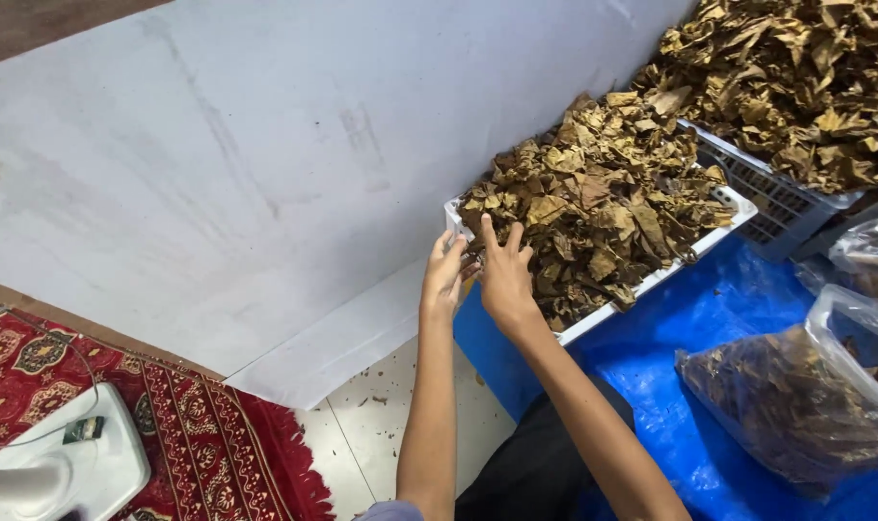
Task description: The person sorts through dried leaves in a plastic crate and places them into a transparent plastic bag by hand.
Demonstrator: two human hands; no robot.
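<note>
Hands reached together into a heap of dry brown leaves (593,198) piled in a white crate (651,280) that sat tilted on a blue sheet (689,328). The left hand (445,275) was at the near corner of the crate, fingers loosely spread and bent toward the leaves at the edge of the heap; whether it pinched a leaf could not be told. The right hand (504,270) lay just beside it, back up, fingers fanned wide and pressed onto the leaves, holding nothing that could be seen. The two hands almost touched. Behind the crate stood a white wall (265,164), and the heap leaned against it. A second crate (776,198), grey and slatted, stood just beyond the first, also heaped with the same leaves (796,77). On the blue sheet, to the right of the arms, lay a clear plastic bag (796,405) stuffed with darker leaves. To the left, a red patterned rug (198,444) covered part of the pale tiled floor (381,425), and the white base of a fan (82,463) stood on the rug, well apart from the hands.
</note>
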